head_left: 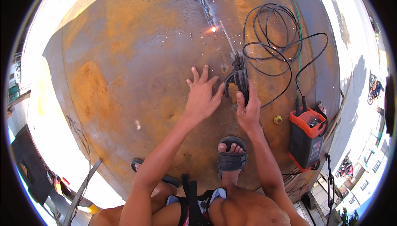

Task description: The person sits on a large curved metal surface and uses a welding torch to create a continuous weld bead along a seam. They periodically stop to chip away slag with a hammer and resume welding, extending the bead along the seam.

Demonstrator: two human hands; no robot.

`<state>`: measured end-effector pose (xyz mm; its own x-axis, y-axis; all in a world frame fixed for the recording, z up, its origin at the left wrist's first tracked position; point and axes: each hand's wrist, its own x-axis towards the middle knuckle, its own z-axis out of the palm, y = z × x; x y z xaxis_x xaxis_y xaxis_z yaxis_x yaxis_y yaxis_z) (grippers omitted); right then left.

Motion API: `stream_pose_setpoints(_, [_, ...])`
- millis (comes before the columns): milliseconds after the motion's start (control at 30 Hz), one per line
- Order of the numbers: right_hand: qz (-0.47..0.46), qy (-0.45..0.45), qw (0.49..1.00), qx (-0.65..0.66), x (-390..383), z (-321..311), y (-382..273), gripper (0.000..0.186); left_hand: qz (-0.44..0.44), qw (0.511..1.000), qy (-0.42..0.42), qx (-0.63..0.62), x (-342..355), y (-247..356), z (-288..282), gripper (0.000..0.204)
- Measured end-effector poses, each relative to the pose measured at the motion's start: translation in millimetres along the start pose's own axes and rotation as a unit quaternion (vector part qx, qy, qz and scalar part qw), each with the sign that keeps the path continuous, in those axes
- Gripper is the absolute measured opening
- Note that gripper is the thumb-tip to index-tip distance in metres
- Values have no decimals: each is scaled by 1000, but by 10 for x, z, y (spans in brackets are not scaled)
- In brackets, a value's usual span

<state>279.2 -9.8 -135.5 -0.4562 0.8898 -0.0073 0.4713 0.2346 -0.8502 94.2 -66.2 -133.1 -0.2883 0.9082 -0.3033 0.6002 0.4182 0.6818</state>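
Note:
My right hand (249,109) is wrapped round a black electrode holder (239,77), which points away from me. A thin welding rod (227,38) sticks out of its jaws, its tip beside the near end of a weld bead (202,2). That end glows orange-white, and the rod tip is a little apart from it. My left hand (202,94) lies with fingers spread on the rusty steel surface (136,60), its thumb close to or touching the holder's lever; which of the two is unclear.
A black cable (271,9) lies coiled at the right and runs to an orange and black welding machine (308,137). A green cable (294,7) leads there too. A small yellowish round object (277,120) sits near the machine. My sandalled foot (232,155) stands close by; a chain (330,180) hangs lower right.

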Motion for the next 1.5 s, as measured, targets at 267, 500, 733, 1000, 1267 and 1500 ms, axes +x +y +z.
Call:
stream_pose_setpoints(267, [9,-10,1000,5,11,-10,-69,50,2,1000,-2,0,2,-9,-1,47])
stream_pose_setpoints(500, [-2,-10,1000,-14,66,5,-156,47,3,1000,-13,5,-11,-8,-35,41])
stream_pose_setpoints(733, [20,-26,999,3,100,2,-166,46,3,1000,-12,13,-1,-5,-8,37])
stream_pose_setpoints(1000, [33,-33,999,3,114,8,-174,46,-1,1000,2,14,6,-6,9,35])
stream_pose_setpoints(1267, [45,-41,998,9,92,14,-192,47,3,1000,14,-2,-15,-10,-1,36])
stream_pose_setpoints(1500, [-57,-2,998,4,-84,-32,-175,57,-38,784,42,-618,-471,311,208,48])
